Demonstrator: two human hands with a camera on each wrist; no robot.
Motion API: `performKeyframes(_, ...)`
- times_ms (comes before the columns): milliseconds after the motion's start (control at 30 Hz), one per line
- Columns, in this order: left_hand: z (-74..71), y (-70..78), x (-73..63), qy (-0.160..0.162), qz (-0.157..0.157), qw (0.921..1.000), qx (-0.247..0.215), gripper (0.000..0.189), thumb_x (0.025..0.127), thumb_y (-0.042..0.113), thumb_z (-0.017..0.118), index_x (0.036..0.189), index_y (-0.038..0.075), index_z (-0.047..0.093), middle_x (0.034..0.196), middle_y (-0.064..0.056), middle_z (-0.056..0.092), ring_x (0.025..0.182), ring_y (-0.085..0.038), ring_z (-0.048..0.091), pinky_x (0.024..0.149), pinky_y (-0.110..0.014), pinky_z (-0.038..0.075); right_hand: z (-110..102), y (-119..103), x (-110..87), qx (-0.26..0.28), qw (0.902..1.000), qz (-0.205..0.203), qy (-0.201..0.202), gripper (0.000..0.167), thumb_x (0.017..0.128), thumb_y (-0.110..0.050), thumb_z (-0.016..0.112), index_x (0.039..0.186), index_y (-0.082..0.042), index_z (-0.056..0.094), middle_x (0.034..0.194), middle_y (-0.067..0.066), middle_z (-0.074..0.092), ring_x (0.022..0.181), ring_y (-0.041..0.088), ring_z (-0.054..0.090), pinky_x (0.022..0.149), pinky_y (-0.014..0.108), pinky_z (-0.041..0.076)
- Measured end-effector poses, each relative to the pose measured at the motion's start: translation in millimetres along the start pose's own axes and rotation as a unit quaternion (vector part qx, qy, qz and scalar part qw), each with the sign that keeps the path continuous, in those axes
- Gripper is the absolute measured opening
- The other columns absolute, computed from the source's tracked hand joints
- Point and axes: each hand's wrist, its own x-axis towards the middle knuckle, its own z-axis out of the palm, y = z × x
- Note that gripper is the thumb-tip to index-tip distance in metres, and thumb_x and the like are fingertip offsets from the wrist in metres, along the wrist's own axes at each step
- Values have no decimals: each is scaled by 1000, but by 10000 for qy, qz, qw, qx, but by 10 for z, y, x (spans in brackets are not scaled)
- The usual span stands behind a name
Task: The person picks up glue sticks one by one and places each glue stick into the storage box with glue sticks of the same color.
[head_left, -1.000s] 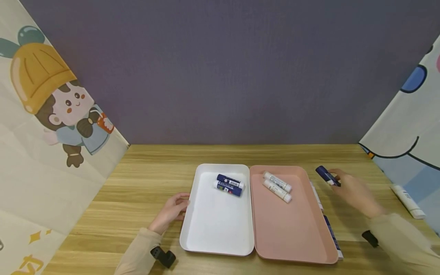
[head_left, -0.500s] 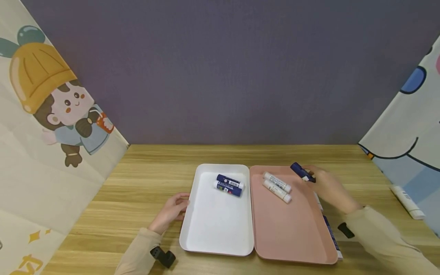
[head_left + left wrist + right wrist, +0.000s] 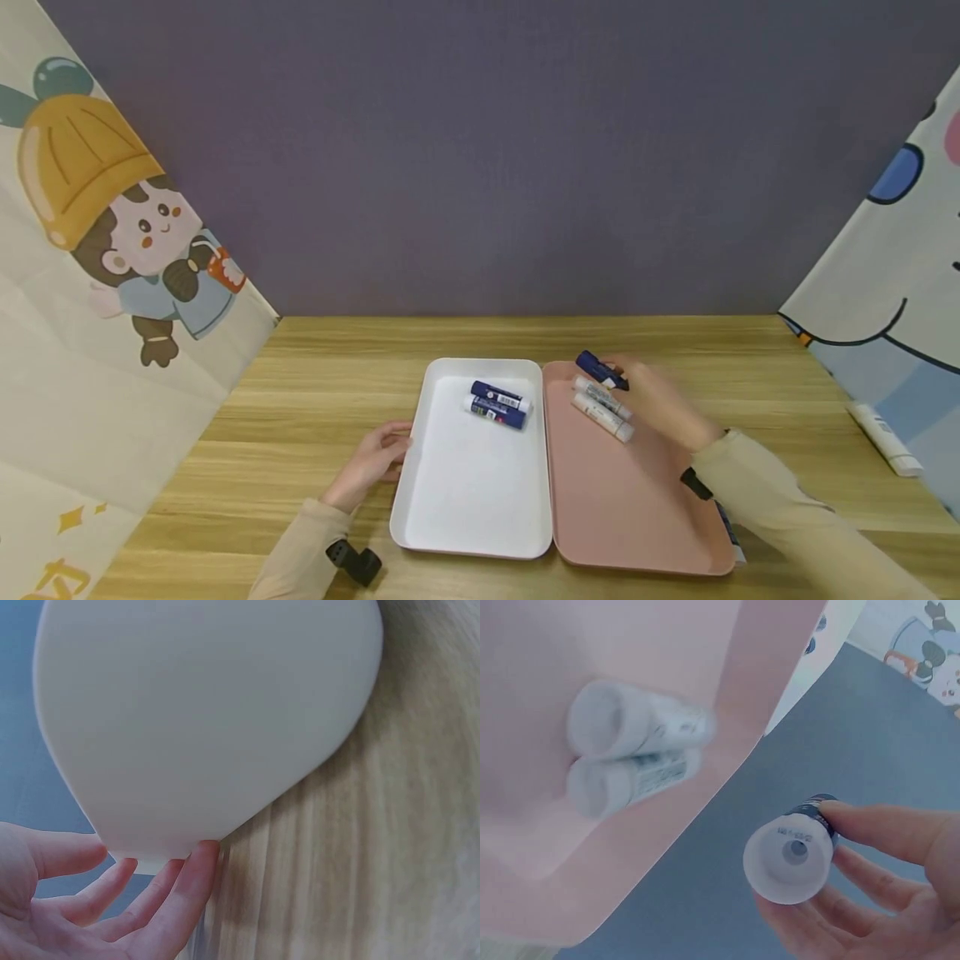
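Note:
My right hand [image 3: 656, 402] pinches a dark blue glue stick [image 3: 602, 371] over the far edge of the pink tray [image 3: 622, 508]. Its hollow white end [image 3: 787, 862] faces the camera in the right wrist view. Just below lie two white glue sticks [image 3: 602, 417] side by side in that tray. In the adjoining white tray [image 3: 472, 492], two blue-and-white glue sticks [image 3: 497, 412] lie together near the far right. My left hand [image 3: 372, 464] rests with its fingertips against the white tray's left side; the left wrist view shows them touching its wall, loosely bent.
A white glue stick [image 3: 885, 439] lies on the wooden table [image 3: 315, 375] at the far right. Part of a blue glue stick [image 3: 729, 533] shows beside the pink tray's right edge, partly covered by the right sleeve [image 3: 787, 508]. A grey wall [image 3: 480, 167] stands behind.
My right hand has carried the blue glue stick leftward, from right of the pink tray to above its far edge. The left hand and the sticks in the trays stay put.

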Motion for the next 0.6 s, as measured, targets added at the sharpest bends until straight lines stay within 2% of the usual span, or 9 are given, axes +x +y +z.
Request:
performKeyframes(33,2,2,-4,18,-4,10000,5,36,91,6,43,123,-11,38,102,-22,54,77,-19,59,63,-34,52,21,-28,15,-103,9999,-66,41,41,80,-3,61,119,5,50,100,24,60,79,31,60,54,31,46)
performKeyframes(100,3,6,-8,13,-2,10000,8,36,91,5,43,123,-11,38,102,-23,54,77,-19,59,63,-35,52,63,-79,38,-370,9989,-243,181,41,78,-6,64,116,3,53,91,19,63,62,23,59,46,27,41)
performKeyframes(167,2,9,-9,1,-5,10000,1,37,91,6,43,123,-11,37,103,-23,54,77,-19,59,63,-35,52,99,-130,53,-571,9975,-342,224,40,78,-10,66,115,1,55,84,14,65,47,15,52,41,24,34)
performKeyframes(233,3,8,-9,20,-16,10000,8,36,91,6,43,123,-10,38,103,-22,54,77,-19,59,64,-35,52,120,-181,69,-409,9985,-363,13,41,79,-10,65,117,2,53,87,14,64,43,10,48,42,23,35)
performKeyframes(300,5,11,-11,42,-37,10000,19,36,91,6,43,124,-9,38,103,-22,54,78,-19,59,64,-35,52,143,-233,90,-130,9992,-234,-293,44,82,-10,62,121,2,49,82,15,63,39,10,44,41,24,35)
performKeyframes(400,8,13,-19,95,-53,9999,51,36,91,7,44,123,-8,39,102,-21,55,78,-20,59,64,-36,52,194,-308,129,275,9980,-87,-554,45,83,-5,59,125,3,45,97,20,60,55,11,51,49,24,42)
performKeyframes(467,9,16,-22,103,-63,9999,51,36,91,7,45,123,-8,40,102,-21,55,78,-20,60,64,-36,52,246,-354,153,284,9982,-154,-497,45,82,-6,60,125,0,47,101,19,60,64,15,54,52,26,43)
performKeyframes(533,10,16,-23,108,-50,9999,50,36,91,7,45,123,-8,40,102,-20,55,77,-20,60,63,-36,52,295,-399,170,299,9982,-332,-393,43,82,-7,61,123,0,49,116,17,55,84,18,57,64,29,47)
performKeyframes(600,11,18,-24,107,-45,9999,51,36,90,7,45,123,-8,40,101,-20,56,77,-20,60,63,-35,52,345,-447,189,370,9976,-453,-381,40,82,-6,61,120,0,51,115,15,55,92,21,57,71,33,48)
